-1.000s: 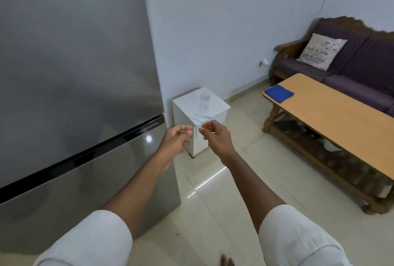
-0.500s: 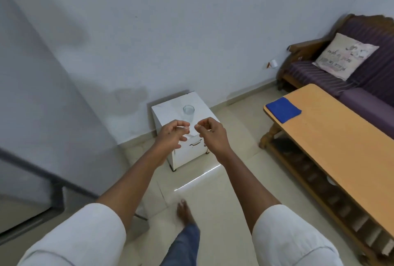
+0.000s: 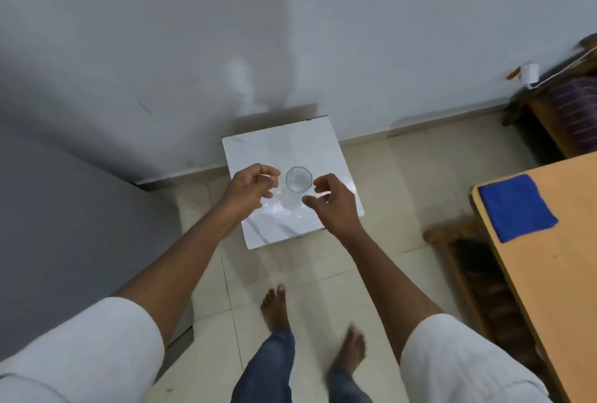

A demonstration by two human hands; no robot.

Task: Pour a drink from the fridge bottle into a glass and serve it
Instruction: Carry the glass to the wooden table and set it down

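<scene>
Head view: clear faceted drinking glass (image 3: 298,183) stood upright on the small white marble-topped cabinet (image 3: 326,147), directly between both hands. Left hand (image 3: 250,188) hovered just left of the glass, fingers loosely curled, holding nothing, not touching it. Right hand (image 3: 332,201) hovered just right of it, fingers curved and parted, empty. Wooden table (image 3: 555,267) with folded blue cloth (image 3: 517,207) lay well right of the right hand.

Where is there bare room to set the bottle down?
On the white side table, the strip behind the glass toward the wall is bare. The wooden table is bare nearer than the blue cloth. Around the glass, the left hand and right hand crowd it.
</scene>
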